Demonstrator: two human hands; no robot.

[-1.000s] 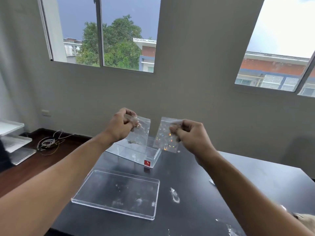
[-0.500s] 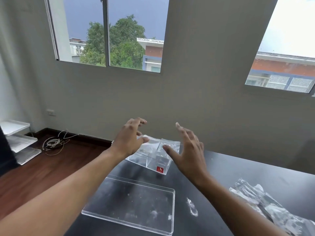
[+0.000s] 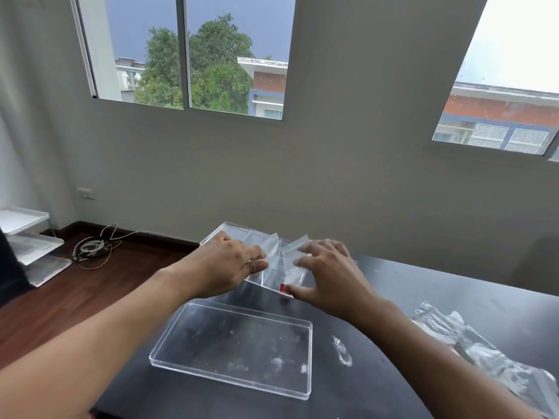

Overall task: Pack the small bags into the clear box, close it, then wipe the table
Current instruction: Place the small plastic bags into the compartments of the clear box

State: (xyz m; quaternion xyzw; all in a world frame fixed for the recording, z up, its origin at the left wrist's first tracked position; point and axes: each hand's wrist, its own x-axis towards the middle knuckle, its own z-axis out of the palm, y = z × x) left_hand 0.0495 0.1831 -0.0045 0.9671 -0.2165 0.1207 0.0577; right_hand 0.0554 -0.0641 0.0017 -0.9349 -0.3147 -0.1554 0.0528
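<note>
The clear box (image 3: pixel 227 229) stands at the far edge of the black table (image 3: pixel 423 297), a red sticker on its near corner. Two small clear bags (image 3: pixel 273 247) (image 3: pixel 298 241) stick up out of it, leaning together. My left hand (image 3: pixel 223 264) lies over the box's left part, fingertips against the left bag. My right hand (image 3: pixel 329 273) is spread flat on the right bag, its thumb by the sticker. The clear lid (image 3: pixel 236 343) lies flat on the table in front of the box.
A heap of several more small clear bags (image 3: pixel 472 349) lies at the right of the table. A white smear (image 3: pixel 341 352) marks the tabletop right of the lid. Left of the table are a wooden floor with coiled cables (image 3: pixel 90 247) and white trays (image 3: pixel 27 237).
One second ago each hand held a bag up above the box. The bags then dropped into the box, and both hands have now come down onto them.
</note>
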